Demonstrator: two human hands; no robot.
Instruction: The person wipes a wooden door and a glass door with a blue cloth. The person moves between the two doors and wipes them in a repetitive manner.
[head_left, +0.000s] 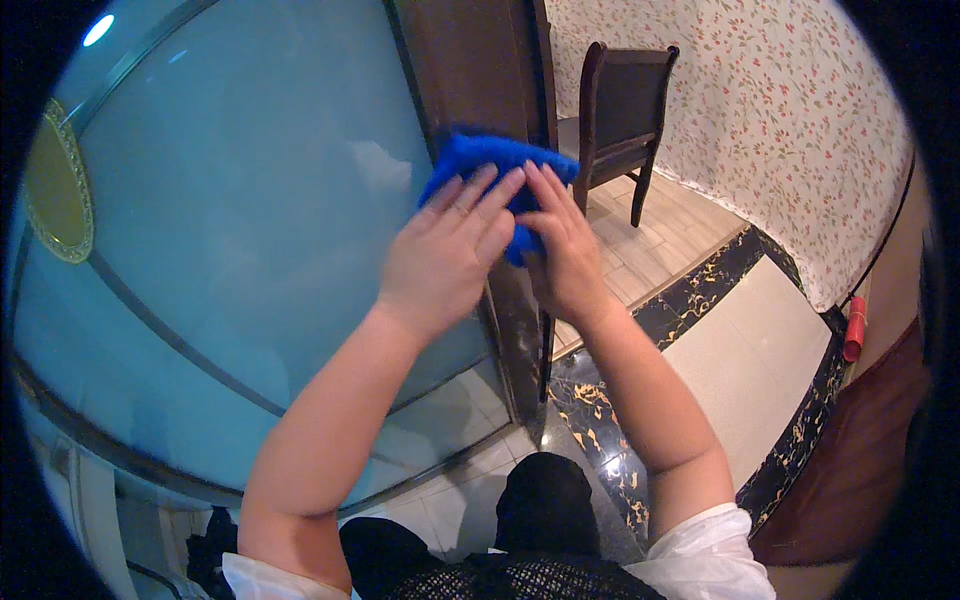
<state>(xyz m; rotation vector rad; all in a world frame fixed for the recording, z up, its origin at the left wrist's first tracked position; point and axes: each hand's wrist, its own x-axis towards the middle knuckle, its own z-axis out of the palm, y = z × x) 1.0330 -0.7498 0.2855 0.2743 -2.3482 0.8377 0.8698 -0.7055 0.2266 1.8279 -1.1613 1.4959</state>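
A blue cloth (499, 150), which looks like a folded cleaning towel, is held up between my two hands before a dark wooden post or door edge (472, 67). My left hand (446, 255) lies over its left side, fingers stretched forward and slightly blurred. On the right side of the cloth rests my right hand (566, 247), its fingers bent against the fabric and their tips close to those of my left hand. Both palms face away, so the undersides of the hands and part of the cloth are hidden. I cannot tell whether the cloth touches the post.
A large bluish glass panel (247, 195) in a dark frame fills the left, with an oval gold-framed plaque or mirror (60, 184). Beyond the post stands a dark wooden chair (630, 112) by floral-patterned fabric (780, 112). A red roll (855, 330) is at the far right.
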